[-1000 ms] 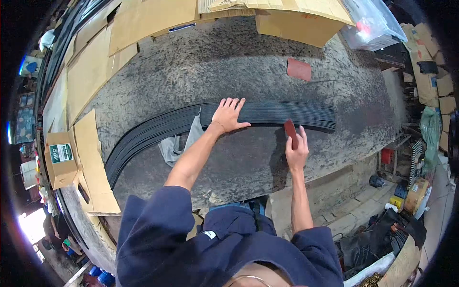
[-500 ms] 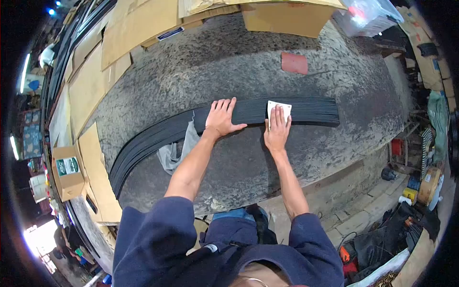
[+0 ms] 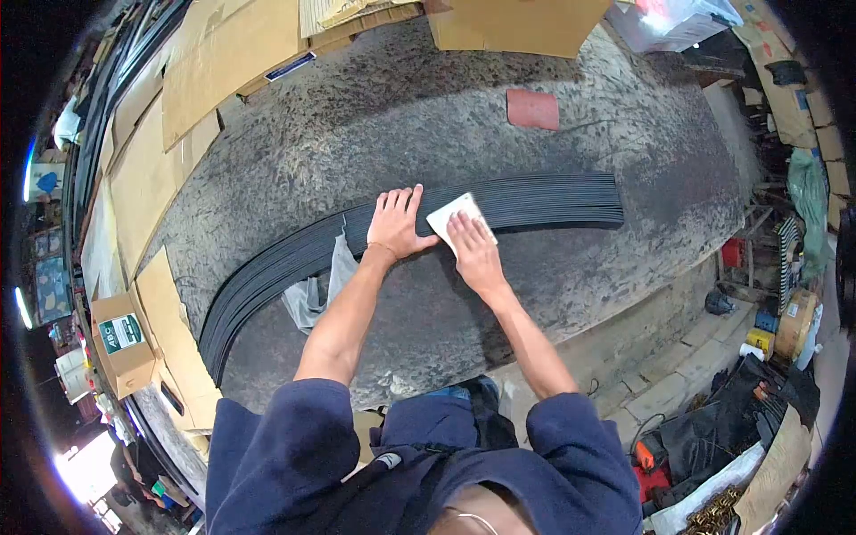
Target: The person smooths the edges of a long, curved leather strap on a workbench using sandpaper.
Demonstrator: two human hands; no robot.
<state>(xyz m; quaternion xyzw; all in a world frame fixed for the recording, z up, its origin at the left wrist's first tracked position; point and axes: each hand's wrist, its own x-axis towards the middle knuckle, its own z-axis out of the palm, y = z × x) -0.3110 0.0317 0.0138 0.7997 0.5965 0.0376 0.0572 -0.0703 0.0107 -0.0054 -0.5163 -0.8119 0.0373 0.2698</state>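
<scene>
Grey speckled stone is the worktop (image 3: 446,116), the biggest thing there, says the first speaker. What lies on it?

Brown cardboard sheets (image 3: 232,45) along the far and left edges, answers the second. Then a long bundle of black strips (image 3: 553,198) runs across the middle and curves down to the left.

And the person?

Both arms reach out in dark blue sleeves. The left hand (image 3: 394,223) lies flat on the strips, palm down, with its fingers spread.

The right hand (image 3: 473,242)?

Also flat, just beside the left. It presses a pale sheet (image 3: 450,214) onto the same bundle. The fingers are stretched out and curl round nothing.

Anything smaller?

A grey cloth (image 3: 316,285) is tucked under the strips, below the left wrist. A reddish-brown square (image 3: 532,109) lies alone on the bare stone, beyond the bundle and well apart from both hands.
</scene>
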